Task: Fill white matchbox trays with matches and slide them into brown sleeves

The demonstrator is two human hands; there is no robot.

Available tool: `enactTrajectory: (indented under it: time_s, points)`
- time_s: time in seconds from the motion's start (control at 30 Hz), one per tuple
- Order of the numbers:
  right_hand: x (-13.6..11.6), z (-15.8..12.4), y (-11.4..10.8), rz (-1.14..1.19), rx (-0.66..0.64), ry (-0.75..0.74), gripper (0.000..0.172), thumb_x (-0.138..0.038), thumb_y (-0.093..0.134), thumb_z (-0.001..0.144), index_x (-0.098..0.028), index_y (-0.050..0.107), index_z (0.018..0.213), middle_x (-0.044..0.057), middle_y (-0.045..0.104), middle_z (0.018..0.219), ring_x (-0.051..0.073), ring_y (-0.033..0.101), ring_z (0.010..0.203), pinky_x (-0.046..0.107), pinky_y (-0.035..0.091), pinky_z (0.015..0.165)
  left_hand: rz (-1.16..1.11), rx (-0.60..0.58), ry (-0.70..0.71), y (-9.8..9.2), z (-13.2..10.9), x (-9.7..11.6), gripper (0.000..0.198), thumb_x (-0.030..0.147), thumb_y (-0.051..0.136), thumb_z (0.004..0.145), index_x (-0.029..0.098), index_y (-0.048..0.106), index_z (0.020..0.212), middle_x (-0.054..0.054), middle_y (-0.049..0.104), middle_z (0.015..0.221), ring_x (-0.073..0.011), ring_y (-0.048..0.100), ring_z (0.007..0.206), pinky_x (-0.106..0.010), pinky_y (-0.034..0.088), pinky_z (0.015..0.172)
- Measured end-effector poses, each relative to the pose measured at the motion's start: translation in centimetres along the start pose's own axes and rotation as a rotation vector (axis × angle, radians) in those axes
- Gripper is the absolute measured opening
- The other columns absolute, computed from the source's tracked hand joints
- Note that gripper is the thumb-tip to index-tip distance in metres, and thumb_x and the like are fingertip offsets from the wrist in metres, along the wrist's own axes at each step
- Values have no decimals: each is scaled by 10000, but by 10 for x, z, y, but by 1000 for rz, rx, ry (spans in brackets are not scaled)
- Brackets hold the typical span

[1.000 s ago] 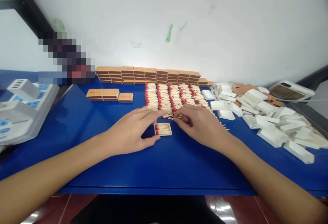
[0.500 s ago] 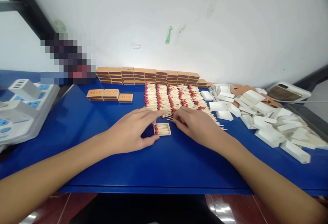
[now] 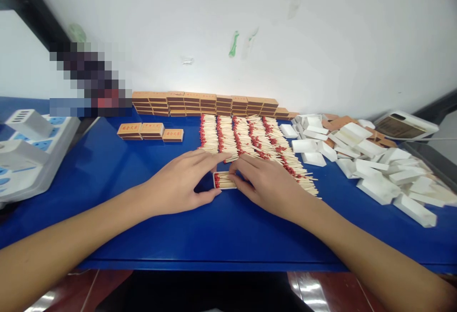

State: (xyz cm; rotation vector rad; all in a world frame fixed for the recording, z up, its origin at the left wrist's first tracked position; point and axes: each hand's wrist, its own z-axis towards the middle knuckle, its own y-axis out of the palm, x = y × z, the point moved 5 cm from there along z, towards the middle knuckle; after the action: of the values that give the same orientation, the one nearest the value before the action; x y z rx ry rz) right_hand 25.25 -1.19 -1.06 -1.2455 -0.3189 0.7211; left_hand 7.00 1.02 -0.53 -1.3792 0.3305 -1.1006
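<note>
A small white tray (image 3: 222, 180) filled with red-tipped matches lies on the blue table (image 3: 232, 226) between my hands. My left hand (image 3: 180, 182) brackets its left end, with the forefinger along the far side and the thumb at the near corner. My right hand (image 3: 266, 183) is curled over the tray's right end, fingertips pressed together on the matches there, hiding that end. Just beyond the hands lie rows of loose matches (image 3: 243, 135), heads to the left.
Stacked orange matchboxes (image 3: 207, 104) line the wall, and three more (image 3: 150, 131) lie at the left. A heap of empty white trays (image 3: 367, 164) fills the right side. A white power strip (image 3: 28, 150) sits far left, and a flat device (image 3: 407, 125) far right.
My right hand has moved left from the edge of the loose matches onto the tray, covering its right end. My left hand has stayed at the tray.
</note>
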Motion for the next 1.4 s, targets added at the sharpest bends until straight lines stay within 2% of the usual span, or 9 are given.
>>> enactTrajectory:
  time_s: [0.23, 0.53, 0.73, 0.9, 1.1, 1.17, 1.33, 1.4]
  points:
    - [3, 0, -2, 23, -27, 44, 118, -213, 552, 1070, -186, 653, 1017, 57, 728, 945, 194, 665, 765, 322, 417, 661, 10, -17, -4, 0, 0, 0, 671, 315, 717, 976, 247, 458, 1592, -83, 714, 1254, -266, 671, 1212, -422, 552, 1073]
    - [3, 0, 0, 199, -121, 98, 89, -230, 545, 1089, -198, 595, 1022, 59, 731, 1004, 192, 680, 813, 316, 458, 689, 1, -18, -10, -2, 0, 3, 624, 322, 691, 988, 252, 479, 1571, -72, 726, 1253, -259, 689, 1185, -438, 549, 1090]
    - [19, 0, -7, 82, 2, 139, 97, -207, 561, 1070, -201, 644, 1018, 50, 720, 943, 201, 662, 797, 322, 434, 691, 2, 18, 16, -1, -1, -1, 658, 308, 706, 983, 259, 455, 1590, -64, 718, 1200, -255, 674, 1167, -410, 553, 1046]
    - [30, 2, -1, -37, -107, 213, 66, -211, 615, 1043, -191, 658, 995, 67, 718, 978, 223, 668, 817, 334, 430, 691, 15, 13, 26, -1, -1, 1, 666, 304, 712, 985, 267, 447, 1595, -55, 720, 1202, -259, 670, 1162, -418, 546, 1043]
    - [31, 2, 3, -77, -155, 197, 102, -211, 577, 1064, -191, 639, 986, 73, 715, 993, 224, 675, 825, 337, 447, 697, 27, 13, 25, -1, 0, 1, 647, 301, 704, 987, 261, 459, 1584, -58, 722, 1187, -263, 674, 1148, -416, 556, 1019]
    - [30, 1, 1, -90, -125, 161, 103, -205, 566, 1067, -184, 631, 990, 81, 709, 989, 228, 675, 833, 340, 455, 704, 22, 15, 21, -1, 0, 0, 640, 298, 705, 983, 247, 470, 1576, -64, 719, 1181, -260, 673, 1141, -413, 559, 1014]
    - [11, 2, -9, -14, 99, 47, 137, -229, 537, 1090, -181, 623, 996, 74, 690, 949, 213, 656, 826, 323, 455, 695, 1, 19, 12, -1, -1, 0, 654, 303, 709, 981, 212, 472, 1583, -77, 715, 1209, -256, 670, 1178, -419, 535, 1087]
    - [2, 1, -8, 30, 90, -7, 141, -220, 539, 1089, -183, 635, 993, 70, 698, 942, 206, 658, 823, 319, 456, 705, 4, 18, 14, -1, -1, 0, 653, 318, 709, 985, 205, 472, 1583, -83, 712, 1222, -258, 670, 1189, -420, 530, 1100]
